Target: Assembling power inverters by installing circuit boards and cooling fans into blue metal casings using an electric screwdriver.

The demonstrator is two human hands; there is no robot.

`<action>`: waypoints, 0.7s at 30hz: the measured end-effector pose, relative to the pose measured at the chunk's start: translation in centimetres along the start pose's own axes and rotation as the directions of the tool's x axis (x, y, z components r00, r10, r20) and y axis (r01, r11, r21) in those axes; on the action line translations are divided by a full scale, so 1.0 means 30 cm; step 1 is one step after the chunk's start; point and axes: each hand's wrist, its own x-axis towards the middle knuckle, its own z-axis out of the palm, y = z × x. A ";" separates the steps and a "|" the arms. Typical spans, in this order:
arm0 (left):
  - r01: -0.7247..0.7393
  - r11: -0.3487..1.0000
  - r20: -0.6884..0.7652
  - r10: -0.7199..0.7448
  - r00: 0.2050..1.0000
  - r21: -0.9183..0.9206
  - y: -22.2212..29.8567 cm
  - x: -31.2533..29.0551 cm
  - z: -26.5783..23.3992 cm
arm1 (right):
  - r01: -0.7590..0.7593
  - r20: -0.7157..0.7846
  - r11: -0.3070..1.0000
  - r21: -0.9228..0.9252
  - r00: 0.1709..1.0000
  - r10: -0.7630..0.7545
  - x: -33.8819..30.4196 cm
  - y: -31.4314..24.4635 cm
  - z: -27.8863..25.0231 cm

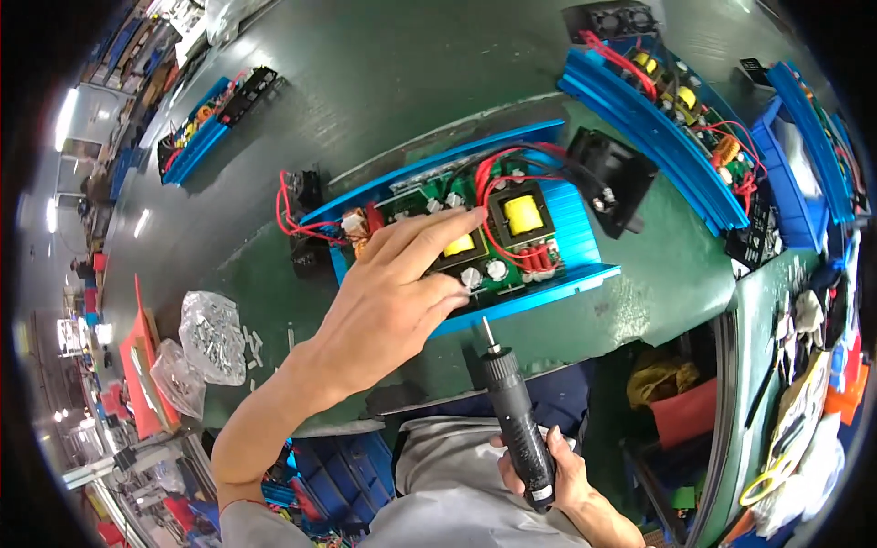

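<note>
A blue metal housing (577, 228) lies on the green bench with a green circuit board (422, 198) inside it. On the board sit yellow-wound transformers (523, 216), capacitors and red and black wires. My left hand (393, 283) reaches over the board, fingers stretched out and resting on or just above its parts; it covers part of one transformer. In my right hand (548, 470) is a black electric screwdriver (517, 420), its bit pointing up toward the housing's near edge, apart from it. A black end plate (610, 183) stands at the housing's right end, joined by wires.
More blue housings with boards lie at the far left (199, 137) and right (658, 128). A blue bin (787, 173) stands at the right. Clear plastic bags (212, 336) of small parts lie at the left, beside loose pieces. Below the bench is a red item (685, 413).
</note>
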 end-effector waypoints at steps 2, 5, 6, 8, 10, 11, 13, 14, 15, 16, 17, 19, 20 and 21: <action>-0.054 0.998 0.017 0.053 0.998 0.024 -0.015 0.013 -0.016 | -0.014 0.049 0.998 0.058 0.999 0.011 0.006 0.014 -0.011; -0.068 0.997 0.008 0.068 0.998 0.027 -0.041 0.020 -0.014 | -0.013 0.040 0.999 0.037 0.999 0.011 0.018 0.008 -0.011; -0.093 0.995 0.002 0.093 0.996 0.031 -0.049 0.019 -0.010 | -0.025 0.049 0.999 0.030 0.999 0.023 0.019 0.004 -0.018; -0.088 0.996 -0.018 0.088 0.996 0.016 -0.061 0.018 0.000 | -0.019 0.059 0.999 0.040 0.998 0.017 0.025 -0.004 -0.024; -0.097 0.995 -0.034 0.097 0.995 0.002 -0.071 0.013 0.008 | -0.016 0.109 0.994 0.105 0.994 0.004 0.027 0.004 -0.036; -0.086 0.996 -0.024 0.086 0.996 -0.007 -0.071 0.013 0.009 | -0.010 0.055 0.992 0.123 0.999 0.003 0.026 -0.004 -0.021; -0.079 0.997 0.004 0.080 0.997 -0.017 -0.062 0.012 0.004 | -0.019 -0.020 0.985 0.169 1.000 0.023 0.024 -0.019 0.008; -0.076 0.997 0.028 0.076 0.997 -0.023 -0.058 0.012 -0.003 | -0.023 -0.015 0.985 0.171 1.000 0.025 0.023 -0.017 0.011; -0.073 0.997 0.030 0.073 0.997 -0.019 -0.053 0.011 -0.012 | -0.035 -0.027 0.985 0.167 0.999 0.040 0.017 -0.015 0.012; -0.056 0.998 0.069 0.059 0.996 -0.039 -0.048 0.008 -0.014 | -0.045 -0.041 0.986 0.162 0.998 0.053 0.014 -0.011 0.007; -0.039 0.997 0.108 0.045 0.993 -0.059 -0.042 0.005 -0.019 | -0.045 -0.037 0.986 0.162 0.998 0.052 0.012 -0.010 0.003; -0.020 0.998 0.142 0.028 0.989 -0.057 -0.022 0.001 -0.038 | -0.064 -0.038 0.989 0.132 0.997 0.069 0.007 -0.012 -0.001; -0.002 0.998 0.175 0.013 0.984 -0.059 -0.014 -0.002 -0.046 | -0.061 -0.039 0.990 0.130 0.997 0.067 0.004 -0.015 0.001; -0.023 0.998 0.209 0.036 0.977 -0.061 -0.014 -0.008 -0.052 | -0.072 -0.052 0.991 0.110 0.996 0.078 -0.001 -0.019 0.004</action>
